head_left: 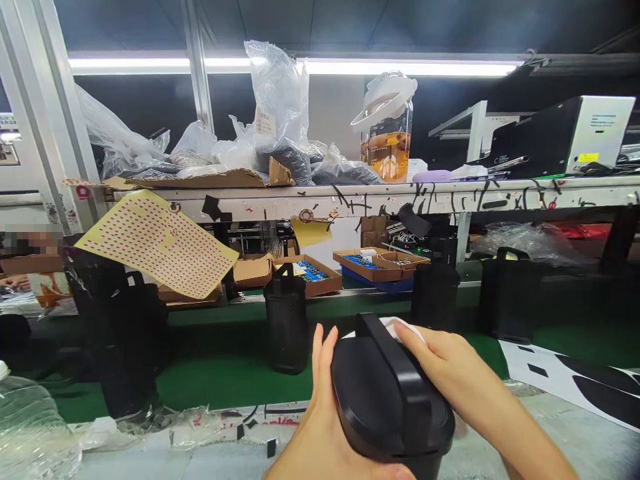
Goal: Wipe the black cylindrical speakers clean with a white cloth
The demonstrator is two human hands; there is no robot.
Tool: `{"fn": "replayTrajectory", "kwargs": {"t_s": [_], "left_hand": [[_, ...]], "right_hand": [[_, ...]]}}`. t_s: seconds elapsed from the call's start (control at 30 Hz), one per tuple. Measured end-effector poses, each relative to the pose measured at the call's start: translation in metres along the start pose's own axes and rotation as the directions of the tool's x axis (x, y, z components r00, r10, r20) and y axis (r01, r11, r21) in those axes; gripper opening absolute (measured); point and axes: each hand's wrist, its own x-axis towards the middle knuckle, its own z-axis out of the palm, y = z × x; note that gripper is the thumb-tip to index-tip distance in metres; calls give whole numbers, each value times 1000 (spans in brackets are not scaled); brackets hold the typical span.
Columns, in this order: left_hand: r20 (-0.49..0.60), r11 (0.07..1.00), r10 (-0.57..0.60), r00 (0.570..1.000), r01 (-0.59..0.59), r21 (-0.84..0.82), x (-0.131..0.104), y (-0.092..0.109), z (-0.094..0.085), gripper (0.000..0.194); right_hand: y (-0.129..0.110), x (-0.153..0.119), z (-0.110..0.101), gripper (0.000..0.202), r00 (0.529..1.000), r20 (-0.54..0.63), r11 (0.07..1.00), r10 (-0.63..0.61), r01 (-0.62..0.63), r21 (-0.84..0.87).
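Observation:
A black lidded device with a raised handle point(390, 393) stands close in front of me, right of the middle. My left hand point(330, 427) is wrapped round its left and near side, with two fingers pointing up. At the far right side of the lid, my right hand point(440, 353) pinches a white cloth or tissue point(400, 328) against the device. The fingertips of that hand are hidden behind it. Similar black devices stand beyond on the green belt, one of them point(286, 323) just left of my hands.
A sheet of pink dots point(160, 247) hangs from the shelf edge point(240, 205). Bags and a jar point(387, 140) stand on the shelf. White sheets with black shapes point(575, 380) lie at right, plastic wrap point(30, 420) at left. Open cartons point(370, 268) sit behind the green belt point(220, 360).

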Motion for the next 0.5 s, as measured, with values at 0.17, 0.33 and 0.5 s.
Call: {"fn": "replayTrajectory", "kwargs": {"t_s": [0.17,0.33,0.5], "left_hand": [[-21,998,4,1000,-2,62,0,-3,-5,133],[128,987,-32,991,52,-150,2,8,-10,126],[154,987,24,988,1,-162,2,15,-16,112]], "right_hand": [[5,-40,-18,50,997,70,999,-34,33,10],[0,-30,-10,49,968,130,976,-213,205,71],[-9,-4,-10,40,816,405,910,-413,363,198]]}}
